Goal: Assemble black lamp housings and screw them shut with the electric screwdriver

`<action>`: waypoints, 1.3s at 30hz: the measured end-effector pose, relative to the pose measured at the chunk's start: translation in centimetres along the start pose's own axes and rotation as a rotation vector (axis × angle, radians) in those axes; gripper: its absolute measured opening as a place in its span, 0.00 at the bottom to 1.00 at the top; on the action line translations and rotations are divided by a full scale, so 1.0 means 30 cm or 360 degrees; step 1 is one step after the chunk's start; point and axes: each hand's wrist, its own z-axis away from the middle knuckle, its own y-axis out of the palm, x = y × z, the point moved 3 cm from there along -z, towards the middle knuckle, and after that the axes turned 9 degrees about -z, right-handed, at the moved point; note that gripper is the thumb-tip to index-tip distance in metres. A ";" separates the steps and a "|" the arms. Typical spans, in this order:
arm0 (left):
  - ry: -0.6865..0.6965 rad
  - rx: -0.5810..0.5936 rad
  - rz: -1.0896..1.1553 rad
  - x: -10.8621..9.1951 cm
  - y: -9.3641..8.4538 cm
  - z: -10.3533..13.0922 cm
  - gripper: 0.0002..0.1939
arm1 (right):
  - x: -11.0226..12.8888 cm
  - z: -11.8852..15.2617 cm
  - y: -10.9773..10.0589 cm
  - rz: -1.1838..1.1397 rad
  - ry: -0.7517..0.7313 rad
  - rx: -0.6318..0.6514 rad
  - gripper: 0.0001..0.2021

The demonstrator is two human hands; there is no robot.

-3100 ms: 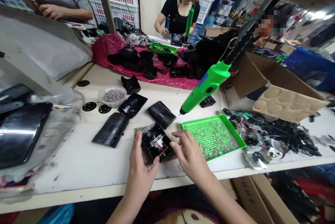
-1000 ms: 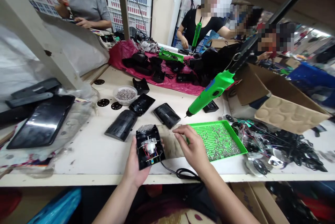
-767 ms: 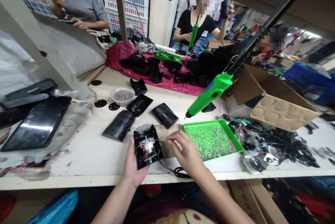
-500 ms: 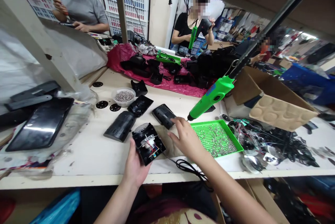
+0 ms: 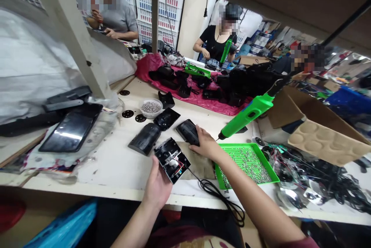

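Black housing (image 5: 171, 163), wiring (image 5: 182, 160) exposed, is left of the green tray (image 5: 222, 178), clasped in your left hand (image 5: 158, 186); your right hand (image 5: 207, 145) touches a black cover (image 5: 187, 130), also left of the tray, its hold indiscernible.

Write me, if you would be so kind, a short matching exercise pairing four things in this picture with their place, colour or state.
Column one:
1. open casing
2. black cover
3. screwdriver
4. bowl

Column two:
A. bright green, hanging at a slant with its tip down
B. pale, holding many small metal parts
C. held in the left hand, with wires showing inside
D. touched by the right hand

Right pairs: 1-C, 2-D, 3-A, 4-B.
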 end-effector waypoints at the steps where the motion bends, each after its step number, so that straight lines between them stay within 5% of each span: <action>1: 0.0005 0.0011 -0.0005 0.001 -0.003 -0.002 0.22 | -0.002 0.005 0.001 0.0000 -0.0013 0.0006 0.43; 10: 0.0057 0.0085 -0.0045 0.004 -0.008 0.006 0.22 | 0.007 0.040 -0.025 -0.0082 -0.0028 -0.0086 0.41; 16: 0.0081 0.0102 -0.0083 0.021 0.007 0.005 0.25 | 0.133 0.269 -0.101 -0.0365 -0.0150 -0.0497 0.40; 21: 0.0081 0.0331 -0.0121 0.040 0.013 -0.012 0.26 | 0.235 0.418 -0.080 -0.0282 -0.0368 -0.0550 0.40; 24: 0.0148 0.0481 -0.0162 0.041 0.014 -0.014 0.24 | 0.250 0.408 -0.039 -0.0212 -0.0410 -0.0479 0.40; 31: 0.0151 0.0508 -0.0243 0.045 0.015 -0.005 0.28 | 0.233 0.343 0.024 -0.0126 -0.0468 -0.0423 0.39; 39: 0.0140 0.0500 -0.0157 0.047 0.006 -0.019 0.27 | 0.219 0.413 -0.033 -0.0338 -0.0291 -0.0558 0.40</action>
